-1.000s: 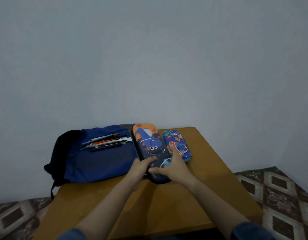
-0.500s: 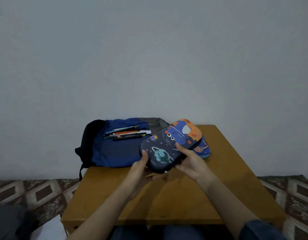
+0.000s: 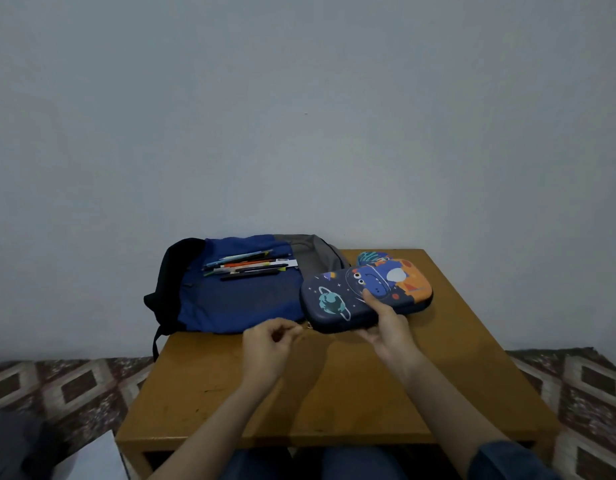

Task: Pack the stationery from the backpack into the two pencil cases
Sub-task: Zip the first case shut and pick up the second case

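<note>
You see a dim, bluish, slightly soft view; faint shadows under each forearm darken the surface (image 3: 334,393); edges bow.

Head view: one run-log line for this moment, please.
stage: opening large pencil case | right hand: holds case | left hand: pinching at zipper pull | pens: on backpack | small case: behind, on table

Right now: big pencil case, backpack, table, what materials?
Big pencil case: looks like moulded foam or semi-rigid shell, matte, raised printed relief. Backpack: woven fabric, dull, sags flat. Table: wood or laminate, smooth, faint sheen.
</note>
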